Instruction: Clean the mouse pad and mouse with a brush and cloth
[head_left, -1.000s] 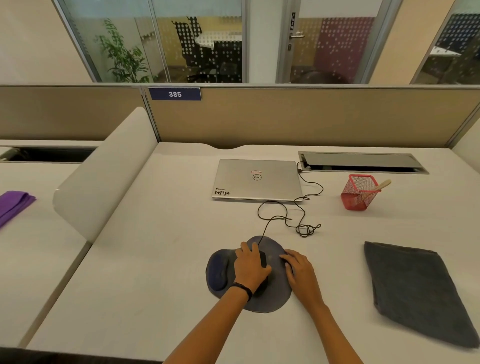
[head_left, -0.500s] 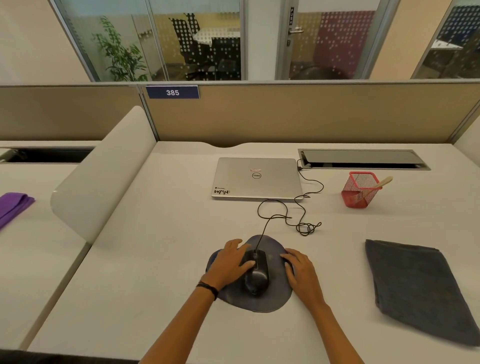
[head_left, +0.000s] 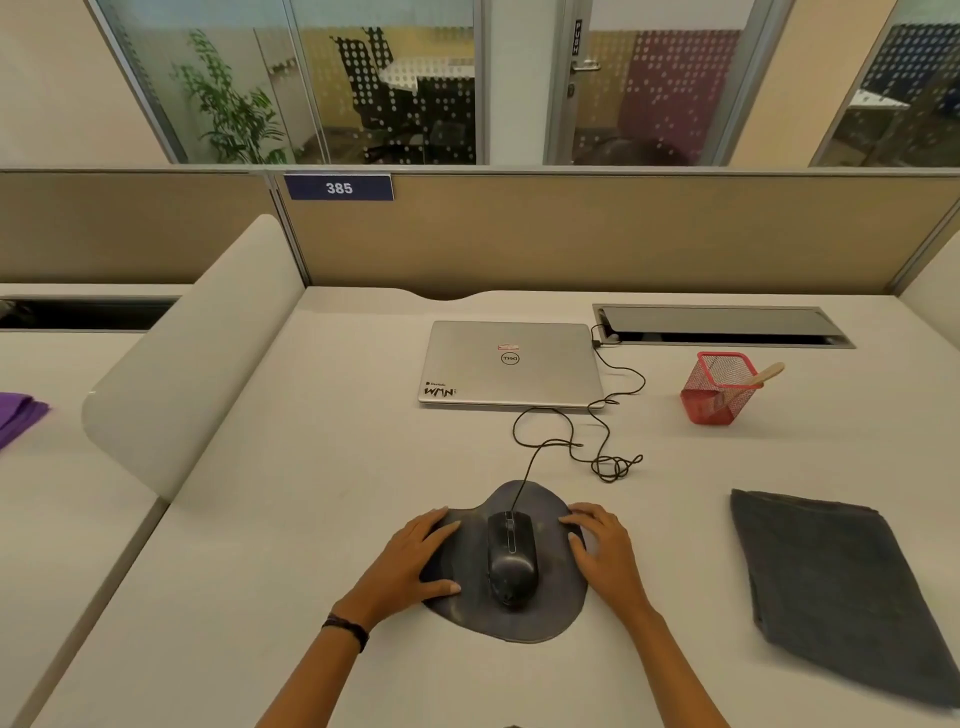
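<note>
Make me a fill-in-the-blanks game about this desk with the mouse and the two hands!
1. The brush stands in a ____ mesh cup.
2. The sign on the divider says ____.
3. The grey cloth lies to the ____ of the mouse pad.
4. The left hand and right hand rest on the mouse pad with the black ____ between them.
Missing words: red; 385; right; mouse

The desk (head_left: 311, 519) is seen from the head, looking forward and down, with both hands close below.
</note>
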